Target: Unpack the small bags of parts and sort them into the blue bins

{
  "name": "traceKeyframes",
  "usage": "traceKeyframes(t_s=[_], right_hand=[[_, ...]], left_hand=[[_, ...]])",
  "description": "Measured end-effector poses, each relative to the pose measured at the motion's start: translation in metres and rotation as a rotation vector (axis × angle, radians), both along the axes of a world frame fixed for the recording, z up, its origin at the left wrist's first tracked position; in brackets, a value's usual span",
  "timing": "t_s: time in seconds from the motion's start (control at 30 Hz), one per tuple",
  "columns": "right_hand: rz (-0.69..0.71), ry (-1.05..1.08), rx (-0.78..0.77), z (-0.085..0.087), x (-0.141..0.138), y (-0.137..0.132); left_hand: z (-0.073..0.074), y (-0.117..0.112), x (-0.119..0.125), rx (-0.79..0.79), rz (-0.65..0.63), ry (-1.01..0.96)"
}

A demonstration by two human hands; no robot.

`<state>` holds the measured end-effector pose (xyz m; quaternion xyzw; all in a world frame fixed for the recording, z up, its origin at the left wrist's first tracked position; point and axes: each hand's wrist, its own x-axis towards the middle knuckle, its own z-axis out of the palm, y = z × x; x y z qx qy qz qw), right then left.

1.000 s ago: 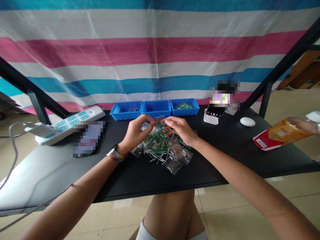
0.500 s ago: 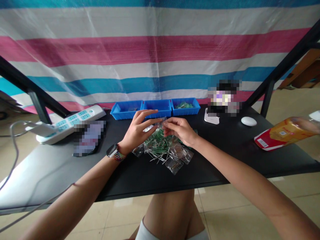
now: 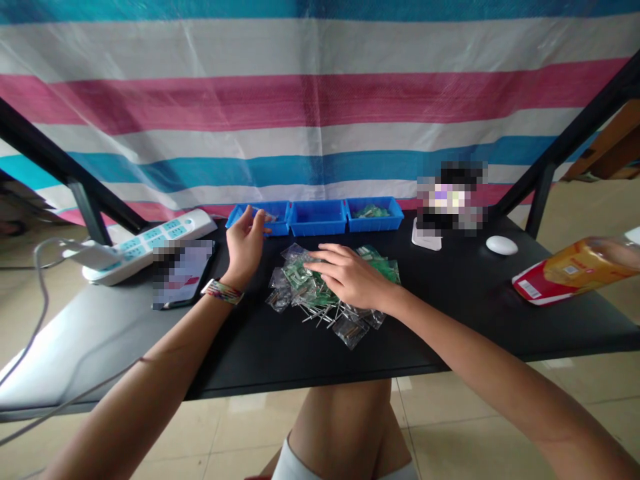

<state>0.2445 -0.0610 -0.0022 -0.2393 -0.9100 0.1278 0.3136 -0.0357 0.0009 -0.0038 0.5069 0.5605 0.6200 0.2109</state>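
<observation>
1. I have 2 bare hands in view over a black table (image 3: 260, 360).
2. The left hand (image 3: 244, 250) is at the left blue bin (image 3: 281, 229), fingers curled over its front edge; I cannot tell whether they pinch anything.
3. The right hand (image 3: 357, 277) lies palm down over the pile, its fingers spread loosely and reaching toward my left; I cannot make out a grip on anything.
4. The pile (image 3: 320, 312), clear packets mixed with green pieces and thin silver rods, sits mid-table, in front of the 3 bins.
5. I see small contents in the left bin and green ones in the right blue bin (image 3: 377, 224); the middle blue bin (image 3: 319, 229) stands between them.
6. Left of the left forearm I have a phone (image 3: 187, 273) beside a white power strip (image 3: 155, 239).
7. Far right, I see a bottle (image 3: 570, 270) near a white rounded object (image 3: 501, 245).
</observation>
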Motion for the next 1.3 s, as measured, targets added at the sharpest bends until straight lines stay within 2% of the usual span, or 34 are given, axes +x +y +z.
traceKeyframes(t_s=[0.1, 0.17, 0.3, 0.5, 0.7, 0.97, 1.3], right_hand=[[-0.034, -0.054, 0.028, -0.004, -0.003, -0.001], [-0.075, -0.05, 0.03, -0.005, -0.003, 0.0], [-0.148, -0.035, 0.03, -0.005, -0.003, 0.002], [-0.182, -0.078, 0.101, 0.0, -0.003, 0.001], [-0.157, -0.064, 0.024, -0.001, -0.003, 0.001], [-0.209, -0.112, 0.103, 0.001, -0.001, 0.005], [-0.204, -0.118, 0.035, -0.001, 0.001, 0.006]], left_hand=[[-0.007, 0.001, -0.001, 0.009, -0.024, -0.05], [-0.008, -0.002, 0.002, 0.056, -0.046, -0.014], [-0.004, -0.012, 0.015, 0.128, -0.118, 0.078], [0.003, -0.026, 0.029, 0.126, -0.211, 0.187], [0.002, -0.031, 0.032, 0.153, -0.3, 0.289], [0.003, -0.033, 0.035, 0.156, -0.318, 0.311], [0.004, -0.035, 0.036, 0.154, -0.348, 0.358]])
